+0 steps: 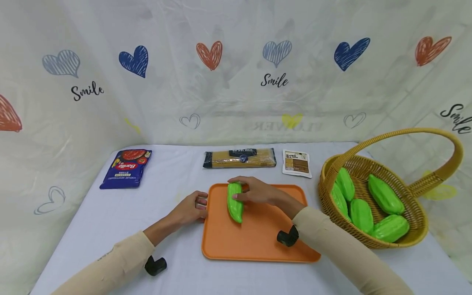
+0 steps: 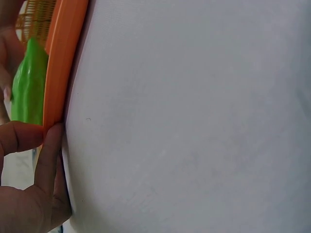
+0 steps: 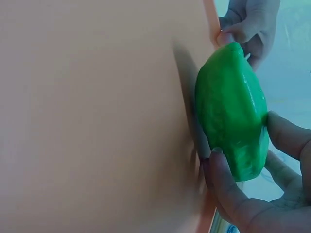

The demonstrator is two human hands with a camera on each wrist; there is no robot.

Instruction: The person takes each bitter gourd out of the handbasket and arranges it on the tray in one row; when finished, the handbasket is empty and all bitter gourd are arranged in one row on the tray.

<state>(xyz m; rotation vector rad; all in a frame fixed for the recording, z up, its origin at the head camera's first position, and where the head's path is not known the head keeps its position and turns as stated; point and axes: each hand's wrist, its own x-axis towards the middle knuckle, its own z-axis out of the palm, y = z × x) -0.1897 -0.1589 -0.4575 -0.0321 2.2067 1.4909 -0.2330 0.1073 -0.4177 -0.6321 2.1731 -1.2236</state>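
My right hand [image 1: 256, 190] grips a green, ridged star fruit [image 1: 234, 209] over the left part of an orange tray [image 1: 273, 237]. In the right wrist view, thumb and fingers hold the lower end of the star fruit [image 3: 233, 111], whose tapered tip points toward the other hand. A dark shadow falls on the tray beside it. My left hand [image 1: 191, 207] is at the tray's left edge. The left wrist view shows its thumb and a finger pinching the rim of the tray [image 2: 60, 63], with the star fruit [image 2: 30, 87] just beyond.
A wicker basket [image 1: 418, 213] with a tall handle stands at the right, several green star fruits inside. Along the back lie a blue Barilla pouch [image 1: 125, 169], a pack of spaghetti [image 1: 239, 158] and a small white-and-brown packet [image 1: 296, 163]. A printed cloth [image 1: 236, 94] hangs behind the table.
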